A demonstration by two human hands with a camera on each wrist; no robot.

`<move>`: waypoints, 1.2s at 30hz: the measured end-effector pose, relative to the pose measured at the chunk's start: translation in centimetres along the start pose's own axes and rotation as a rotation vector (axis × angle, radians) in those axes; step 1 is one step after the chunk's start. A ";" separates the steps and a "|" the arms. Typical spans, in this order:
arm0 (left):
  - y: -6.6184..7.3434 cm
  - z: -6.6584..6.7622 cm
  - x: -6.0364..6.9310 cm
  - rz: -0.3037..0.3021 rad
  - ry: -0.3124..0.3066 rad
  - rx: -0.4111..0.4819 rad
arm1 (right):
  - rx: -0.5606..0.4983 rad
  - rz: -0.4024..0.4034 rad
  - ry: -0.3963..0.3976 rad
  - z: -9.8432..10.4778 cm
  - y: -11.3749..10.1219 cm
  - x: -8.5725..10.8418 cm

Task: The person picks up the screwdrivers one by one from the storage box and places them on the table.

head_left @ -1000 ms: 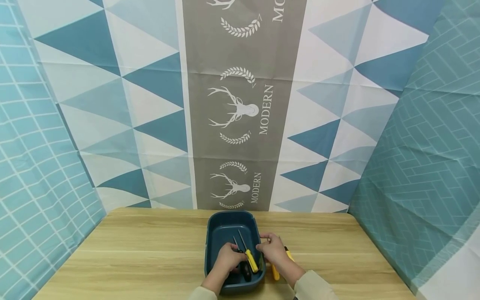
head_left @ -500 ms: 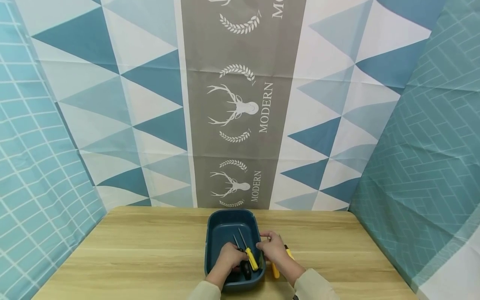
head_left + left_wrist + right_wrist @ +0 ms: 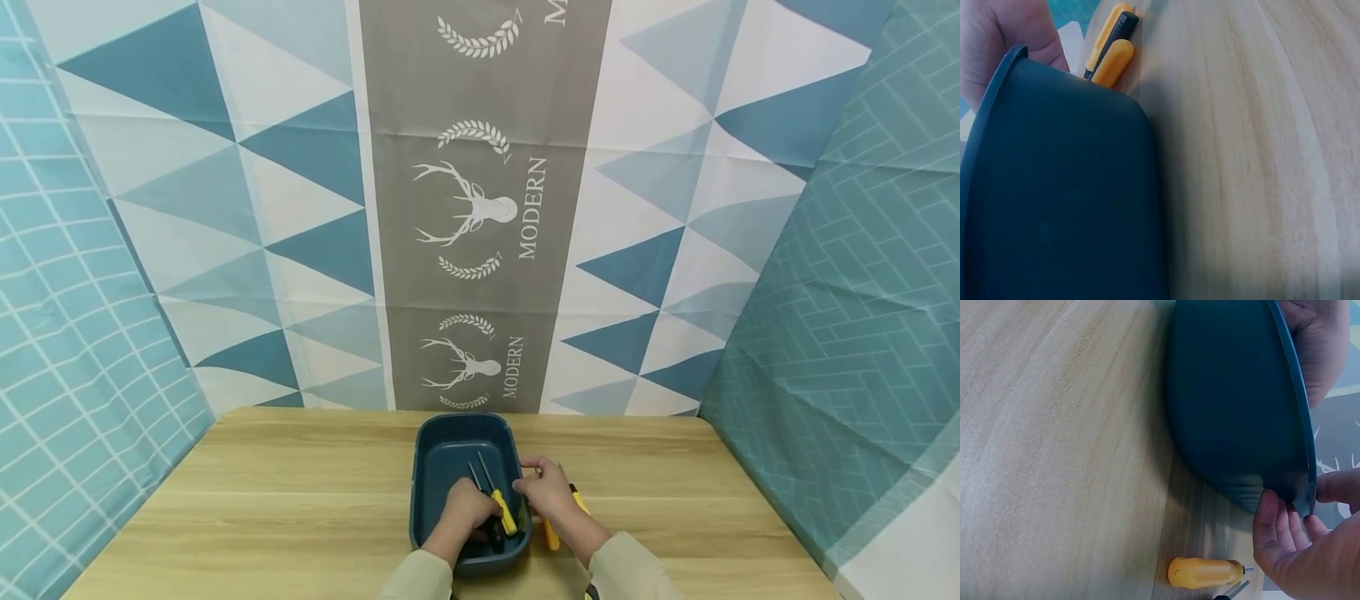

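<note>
A dark blue plastic bin (image 3: 417, 500) stands on the wooden table; two screwdrivers lie inside, one with a yellow handle (image 3: 504, 512), the other with a black handle (image 3: 495, 533). My left hand (image 3: 463, 505) reaches down into the bin and grips the black-handled screwdriver, its fingertips close beside the yellow handle. That grip is partly hidden, and the left wrist view shows mainly the bin's outer wall. My right hand (image 3: 1310, 550) pinches the bin's right rim, with several fingers against the outside wall and the thumb side over the edge.
Right of the bin, under and beside my right forearm, lie an orange-handled screwdriver (image 3: 1207, 573) and a yellow-and-black handled tool (image 3: 578, 498). Wooden tabletop (image 3: 300, 500) spreads to both sides. A patterned cloth wall (image 3: 472, 250) rises behind the table's back edge.
My left hand has shifted slightly right inside the bin, and the black handle now lies closer to the yellow one. My right hand keeps its hold on the rim. The head view has tilted slightly.
</note>
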State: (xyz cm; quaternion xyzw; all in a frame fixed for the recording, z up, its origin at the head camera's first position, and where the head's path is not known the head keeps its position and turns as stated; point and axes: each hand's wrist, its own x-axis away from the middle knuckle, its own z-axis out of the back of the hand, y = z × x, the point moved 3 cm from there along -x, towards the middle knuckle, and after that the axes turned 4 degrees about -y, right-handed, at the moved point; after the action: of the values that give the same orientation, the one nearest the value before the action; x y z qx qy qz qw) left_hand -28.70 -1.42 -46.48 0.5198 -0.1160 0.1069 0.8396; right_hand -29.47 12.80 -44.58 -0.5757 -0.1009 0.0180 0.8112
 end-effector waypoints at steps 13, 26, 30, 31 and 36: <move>-0.4 1.1 0.2 0.053 -0.091 0.149 | 0.008 -0.002 0.002 -0.1 0.1 0.0; -1.3 2.4 0.0 0.128 -0.235 0.328 | -0.001 -0.008 0.003 0.0 0.1 -0.1; -1.4 2.6 0.0 0.111 -0.270 0.356 | -0.008 -0.007 -0.004 -0.1 0.1 0.0; -1.4 2.7 0.0 0.102 -0.280 0.361 | -0.008 -0.006 -0.006 -0.1 0.1 0.0; -1.2 3.0 0.3 0.029 -0.333 0.398 | -0.009 -0.002 -0.005 -0.1 0.0 0.0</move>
State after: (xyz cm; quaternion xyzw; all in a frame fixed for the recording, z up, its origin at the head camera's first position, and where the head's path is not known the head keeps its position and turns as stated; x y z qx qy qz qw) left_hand -28.33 -4.66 -46.08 0.6833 -0.2365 0.0525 0.6887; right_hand -29.46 12.74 -44.66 -0.5791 -0.1038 0.0182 0.8084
